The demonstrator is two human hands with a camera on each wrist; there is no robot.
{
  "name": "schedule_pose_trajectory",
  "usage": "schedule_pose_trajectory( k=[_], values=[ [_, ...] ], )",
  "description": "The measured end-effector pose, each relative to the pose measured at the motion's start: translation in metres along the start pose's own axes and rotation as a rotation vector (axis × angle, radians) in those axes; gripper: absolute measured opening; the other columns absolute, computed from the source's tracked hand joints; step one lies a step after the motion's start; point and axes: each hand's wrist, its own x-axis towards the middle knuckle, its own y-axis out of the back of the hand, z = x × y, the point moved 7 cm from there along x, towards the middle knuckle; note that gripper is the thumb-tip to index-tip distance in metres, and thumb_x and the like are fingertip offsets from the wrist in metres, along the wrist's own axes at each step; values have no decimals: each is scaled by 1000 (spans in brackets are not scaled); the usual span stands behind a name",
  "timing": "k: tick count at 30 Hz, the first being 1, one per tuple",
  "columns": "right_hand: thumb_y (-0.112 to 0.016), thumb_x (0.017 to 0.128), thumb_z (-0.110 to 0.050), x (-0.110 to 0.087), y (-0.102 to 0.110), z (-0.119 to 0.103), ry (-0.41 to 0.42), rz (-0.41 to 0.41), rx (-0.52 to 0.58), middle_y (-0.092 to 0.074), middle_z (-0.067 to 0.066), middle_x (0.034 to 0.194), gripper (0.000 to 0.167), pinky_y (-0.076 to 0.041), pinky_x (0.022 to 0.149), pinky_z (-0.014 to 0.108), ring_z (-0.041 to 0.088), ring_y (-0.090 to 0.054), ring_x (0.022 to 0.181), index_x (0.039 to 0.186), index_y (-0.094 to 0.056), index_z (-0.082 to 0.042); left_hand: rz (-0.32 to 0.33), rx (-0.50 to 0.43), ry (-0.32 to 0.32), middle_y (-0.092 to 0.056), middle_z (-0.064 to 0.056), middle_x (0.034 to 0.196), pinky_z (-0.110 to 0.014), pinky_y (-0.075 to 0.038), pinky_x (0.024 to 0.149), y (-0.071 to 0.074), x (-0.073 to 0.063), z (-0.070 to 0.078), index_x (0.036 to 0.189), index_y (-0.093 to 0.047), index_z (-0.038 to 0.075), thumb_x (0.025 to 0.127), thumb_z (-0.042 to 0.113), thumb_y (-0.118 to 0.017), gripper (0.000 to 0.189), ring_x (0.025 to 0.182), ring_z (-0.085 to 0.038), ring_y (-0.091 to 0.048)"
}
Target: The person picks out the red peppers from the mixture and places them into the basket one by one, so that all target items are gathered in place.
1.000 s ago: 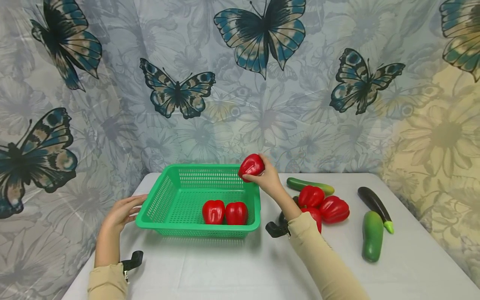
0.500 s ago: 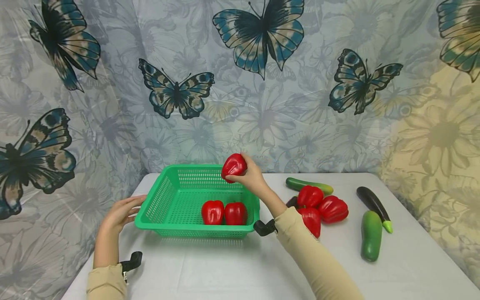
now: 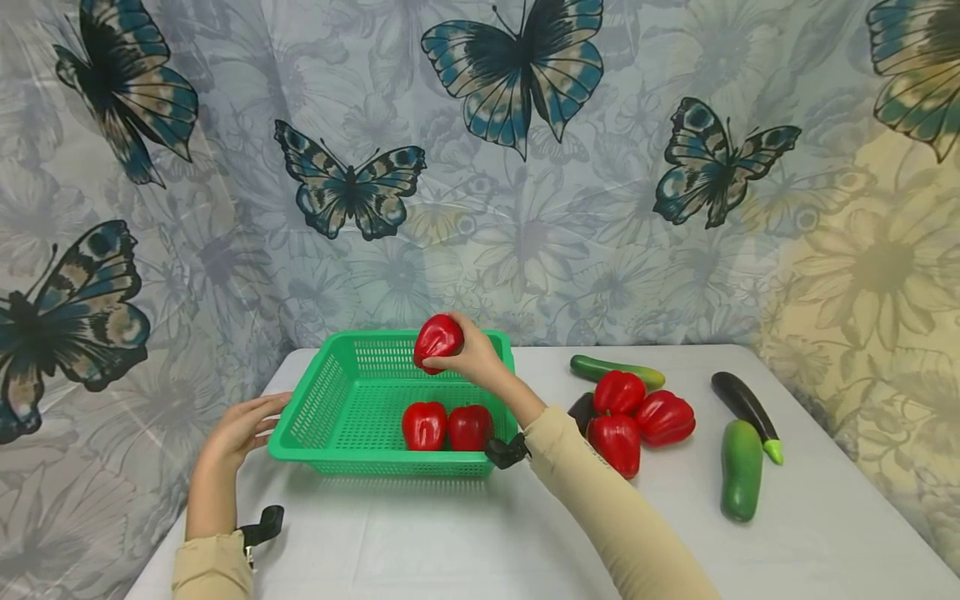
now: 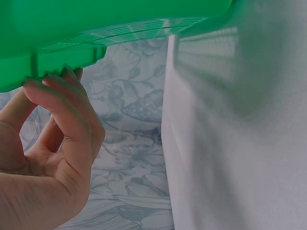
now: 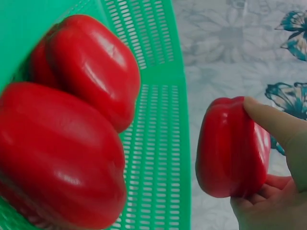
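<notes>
Holding a red pepper [image 3: 438, 343] between thumb and fingers, the right grip [image 3: 476, 357] hangs above the green basket [image 3: 375, 456]. Two more peppers [image 3: 424, 427] sit side by side inside, at the front right. The left grip [image 3: 242, 427], loosely curved, touches the left rim with its fingertips. Right of the basket, the white surface [image 3: 420, 533] bears three clustered peppers [image 3: 666, 418], a cucumber [image 3: 741, 471] and an eggplant [image 3: 746, 407].

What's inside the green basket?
Two red peppers sit side by side in the green basket. A third pepper, in the right hand, is raised, not resting inside. The basket's floor beneath the pair is covered and can't be seen.
</notes>
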Motion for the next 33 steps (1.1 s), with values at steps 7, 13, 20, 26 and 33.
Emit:
schedule_pose_trajectory(
  k=[7, 13, 20, 26, 33],
  values=[
    [-81, 81, -22, 6, -12, -2, 3, -43, 13, -48, 13, 144, 85, -53, 97, 46, 32, -50, 130, 150, -33, -10, -7, -8, 3, -55, 22, 105, -23, -54, 83, 1, 2, -2, 140, -54, 11, 91, 50, -65, 64, 92, 2, -59],
    [-82, 81, -23, 9, -22, -2, 3, -82, 19, -48, 12, 145, 87, -51, 100, 44, 30, -51, 130, 151, -33, -10, 0, -7, 5, -55, 21, 107, -24, -54, 83, 1, 1, -2, 139, -55, 12, 90, 50, -66, 63, 92, 1, -59],
    [-79, 83, -27, 13, -37, 1, -11, -176, -17, -50, 12, 142, 85, -54, 95, 42, 29, -52, 128, 152, -33, -11, -6, -7, 6, -55, 23, 103, -24, -54, 82, 0, 1, -2, 137, -58, 14, 90, 50, -66, 59, 91, 2, -60],
    [-78, 83, -30, 17, -49, 5, -14, -226, -29, -53, 10, 139, 83, -54, 94, 38, 26, -54, 123, 152, -33, -14, -14, -12, -4, -55, 24, 103, -23, -54, 82, 1, 2, -2, 139, -56, 13, 92, 48, -65, 59, 91, 3, -60],
    [-77, 84, -31, 18, -60, 7, -18, -301, -10, -55, 9, 136, 84, -55, 91, 36, 23, -55, 120, 152, -33, -11, -11, -7, 4, -54, 23, 105, -23, -54, 82, 0, 0, -1, 138, -57, 15, 92, 49, -65, 58, 91, 3, -60]
  ],
)
